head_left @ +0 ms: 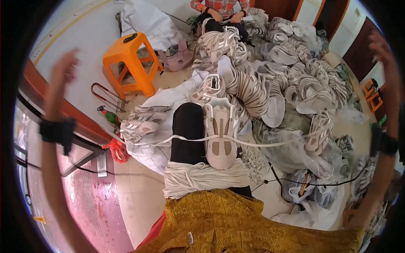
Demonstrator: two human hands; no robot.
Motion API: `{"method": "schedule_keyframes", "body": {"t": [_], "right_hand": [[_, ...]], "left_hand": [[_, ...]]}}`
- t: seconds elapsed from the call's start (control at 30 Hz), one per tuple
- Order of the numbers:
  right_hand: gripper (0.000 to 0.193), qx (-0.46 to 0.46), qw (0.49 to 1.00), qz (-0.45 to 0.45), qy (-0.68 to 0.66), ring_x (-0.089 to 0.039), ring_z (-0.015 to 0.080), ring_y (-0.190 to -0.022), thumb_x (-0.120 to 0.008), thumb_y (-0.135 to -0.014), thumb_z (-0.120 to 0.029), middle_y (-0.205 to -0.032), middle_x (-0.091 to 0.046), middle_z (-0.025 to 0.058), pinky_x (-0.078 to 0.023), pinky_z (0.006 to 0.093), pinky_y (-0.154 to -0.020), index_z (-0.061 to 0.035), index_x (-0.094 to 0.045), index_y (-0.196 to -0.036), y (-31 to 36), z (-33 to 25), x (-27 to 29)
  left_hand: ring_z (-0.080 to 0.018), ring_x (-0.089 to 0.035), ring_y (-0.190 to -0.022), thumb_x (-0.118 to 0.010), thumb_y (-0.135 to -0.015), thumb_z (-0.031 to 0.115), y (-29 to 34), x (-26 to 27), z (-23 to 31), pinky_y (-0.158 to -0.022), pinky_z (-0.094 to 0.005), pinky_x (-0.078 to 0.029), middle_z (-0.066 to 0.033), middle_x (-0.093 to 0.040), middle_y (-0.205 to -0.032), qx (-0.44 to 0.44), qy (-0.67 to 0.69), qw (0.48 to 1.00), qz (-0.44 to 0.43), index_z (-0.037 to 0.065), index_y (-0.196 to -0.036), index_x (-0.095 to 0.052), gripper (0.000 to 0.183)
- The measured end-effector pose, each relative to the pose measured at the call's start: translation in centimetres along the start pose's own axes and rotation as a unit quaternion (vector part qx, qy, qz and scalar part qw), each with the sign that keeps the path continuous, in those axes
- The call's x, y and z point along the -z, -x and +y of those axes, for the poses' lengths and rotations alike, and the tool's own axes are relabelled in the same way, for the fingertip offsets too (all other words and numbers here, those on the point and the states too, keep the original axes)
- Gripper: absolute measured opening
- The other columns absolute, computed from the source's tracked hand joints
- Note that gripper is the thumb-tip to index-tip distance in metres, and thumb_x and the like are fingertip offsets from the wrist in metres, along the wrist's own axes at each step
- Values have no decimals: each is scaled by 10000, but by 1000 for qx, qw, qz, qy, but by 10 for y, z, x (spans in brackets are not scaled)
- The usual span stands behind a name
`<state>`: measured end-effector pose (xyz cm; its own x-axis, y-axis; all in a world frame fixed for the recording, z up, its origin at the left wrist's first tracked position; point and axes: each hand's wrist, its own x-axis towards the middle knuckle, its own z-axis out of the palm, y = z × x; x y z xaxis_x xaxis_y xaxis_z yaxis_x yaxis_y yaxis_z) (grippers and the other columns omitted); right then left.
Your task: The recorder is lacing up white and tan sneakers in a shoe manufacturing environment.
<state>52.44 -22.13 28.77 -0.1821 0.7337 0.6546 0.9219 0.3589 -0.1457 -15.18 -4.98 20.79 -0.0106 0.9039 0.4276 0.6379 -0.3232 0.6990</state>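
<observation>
Cannot tell, with the left hand (67, 67) raised and blurred at the far left, spread fingers from pinching ones. Cannot tell with the right hand (381, 48) either, raised and blurred at the far right. On the wrists, see black bands (57, 130). Between the arms, find a long, flat, cream-coloured shoelace (192, 138) stretched sideways over a beige-and-white striped fabric sneaker (220, 156); cannot make out whether joined to either hand. Find the sneaker at the middle, rounded end toward the wearer, just beside a black-clad left knee (187, 126). Nearer the body, note a thick bundle of cream laces (206, 179) across the lap, above a mustard patterned garment (219, 215). Farther out, see a heap of beige sneakers, many nested in rows (251, 95), an orange plastic stool (147, 82) and a seated person in a red checked shirt (225, 5).
</observation>
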Motion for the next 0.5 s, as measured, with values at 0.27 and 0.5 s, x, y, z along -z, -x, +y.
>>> {"method": "schedule_keyframes", "body": {"t": [0.27,0.5], "right_hand": [[290,-290,771,-278,-493,-498,52,-520,-588,-649,8,-802,-617,42,-396,179,-446,-14,-617,-937,112,-129,-304],[390,-308,749,-379,-448,-504,70,-508,-576,-651,7,-810,-603,69,-373,191,-415,31,-556,-1040,139,-171,-394]], "left_hand": [[-121,-585,-608,-514,-779,107,174,-285,-27,-544,-241,-462,-70,-607,-694,-72,90,961,-250,2,-834,-592,141],[-111,-585,-539,-542,-767,77,217,-323,-31,-496,-235,-465,-88,-603,-632,117,146,928,-323,-33,-782,-585,119]]}}
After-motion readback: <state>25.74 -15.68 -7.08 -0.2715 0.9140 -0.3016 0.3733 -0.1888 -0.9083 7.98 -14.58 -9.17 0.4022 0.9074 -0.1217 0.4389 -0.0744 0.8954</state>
